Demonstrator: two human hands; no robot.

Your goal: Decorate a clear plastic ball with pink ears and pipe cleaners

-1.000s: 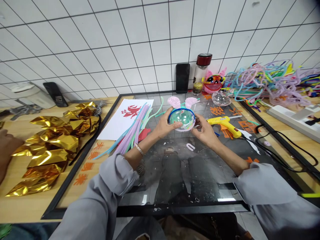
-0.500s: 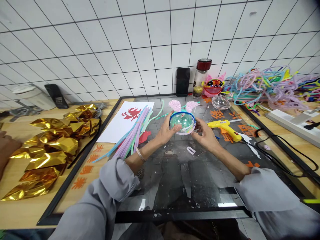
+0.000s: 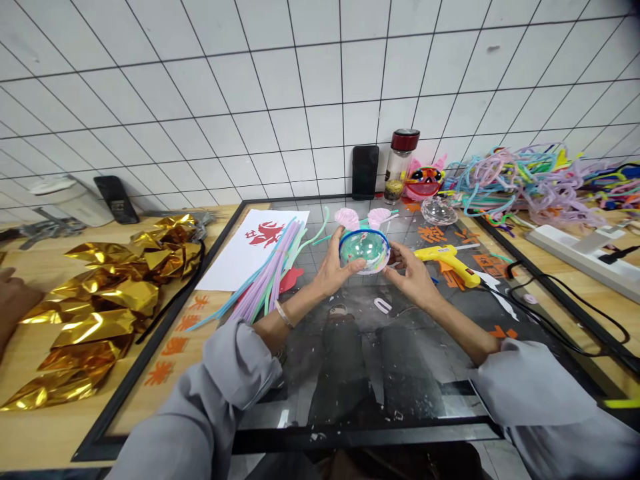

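Note:
Between my two hands, above the glass panel, is a clear plastic half-dome [image 3: 367,248] with a blue rim on top, a pale rim below and green showing through. Two pink fuzzy ear shapes [image 3: 347,218] stand at its upper edge. My left hand [image 3: 333,270] grips its left side, thumb on the front. My right hand [image 3: 407,270] holds the right edge between thumb and fingers. A small white U-shaped piece [image 3: 383,305] lies on the glass below. To the right rests a yellow hot glue gun [image 3: 453,263].
Left are pipe cleaners [image 3: 265,273] on white paper [image 3: 225,257], and crumpled gold foil [image 3: 110,300] near another person's hand [image 3: 15,300]. Behind stand a black phone [image 3: 365,172], a glass bottle [image 3: 399,167] and a pink animal craft [image 3: 424,181]. Right are tangled pipe cleaners [image 3: 520,180] and a power strip [image 3: 585,260].
The view has tilted up slightly, so the scene sits a little lower. Both hands keep their hold on the half-dome, which has barely moved.

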